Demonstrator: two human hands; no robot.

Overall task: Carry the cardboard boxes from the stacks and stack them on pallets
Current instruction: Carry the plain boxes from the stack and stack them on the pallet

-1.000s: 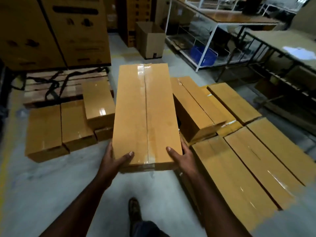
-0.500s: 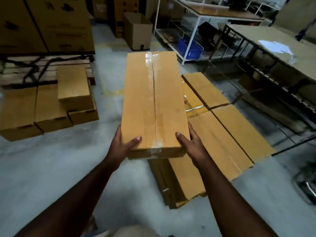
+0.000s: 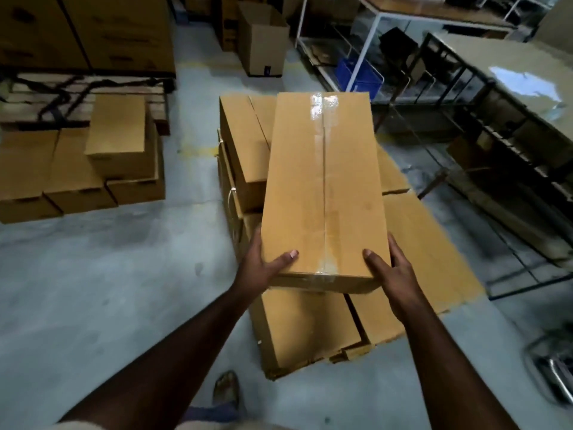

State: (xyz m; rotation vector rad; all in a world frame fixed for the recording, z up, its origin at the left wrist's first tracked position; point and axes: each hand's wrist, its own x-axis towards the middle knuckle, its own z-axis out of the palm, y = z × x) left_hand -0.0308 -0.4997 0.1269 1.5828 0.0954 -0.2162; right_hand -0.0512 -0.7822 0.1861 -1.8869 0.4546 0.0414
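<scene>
Two hands gripping one taped box (image 3: pixel 322 187) over the stack (image 3: pixel 297 330): left hand (image 3: pixel 259 266) and right hand (image 3: pixel 392 270) curled round near corners. Dark prints at ten o'clock, probably illegible.

Bare forearms (image 3: pixel 173 352) — a brown shoe (image 3: pixel 226 388), blue trouser leg (image 3: pixel 214 412).

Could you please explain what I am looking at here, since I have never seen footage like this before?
No machine here: a person wears a camera on the head, looking forward and down, so you see their own arms. The left hand and right hand each keep a grip on the near end of a long taped cardboard box, thumbs on top. Below it lie stacked boxes on the concrete floor. More boxes sit to the left, before a wooden pallet.
</scene>
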